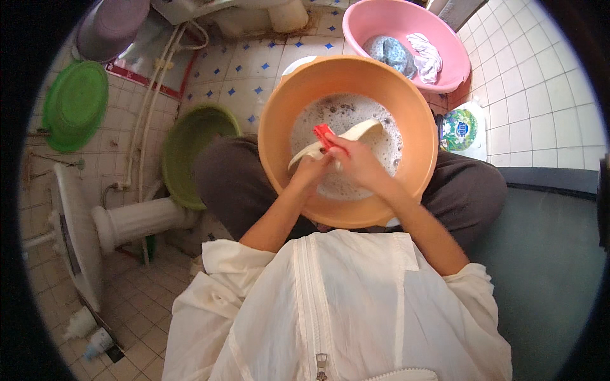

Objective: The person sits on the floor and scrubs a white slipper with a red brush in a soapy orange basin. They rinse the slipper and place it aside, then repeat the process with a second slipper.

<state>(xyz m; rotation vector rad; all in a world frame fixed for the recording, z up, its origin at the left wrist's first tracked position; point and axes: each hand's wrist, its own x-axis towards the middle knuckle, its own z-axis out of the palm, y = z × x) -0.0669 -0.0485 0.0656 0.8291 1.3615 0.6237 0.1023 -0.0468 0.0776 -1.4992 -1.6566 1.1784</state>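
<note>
An orange plastic basin [271,143] sits between my bent knees, with foamy water [345,102] in it. My left hand [307,171] grips the near left part of a cream-coloured curved item [367,129], which looks like a shoe or slipper, held above the suds. In my right hand [357,164] is a red brush-like tool [322,132], pressed against that item near my left thumb. My fingers cover the middle of the item and most of the tool; slight blur hides bristle detail.
Beyond, a pink basin [355,31] holds a blue patterned cloth [391,52] and a white cloth [425,59]. A green basin [178,176] stands left, beside a pedestal washbasin [138,221]. To the right is a detergent package [461,131] by the tiled wall.
</note>
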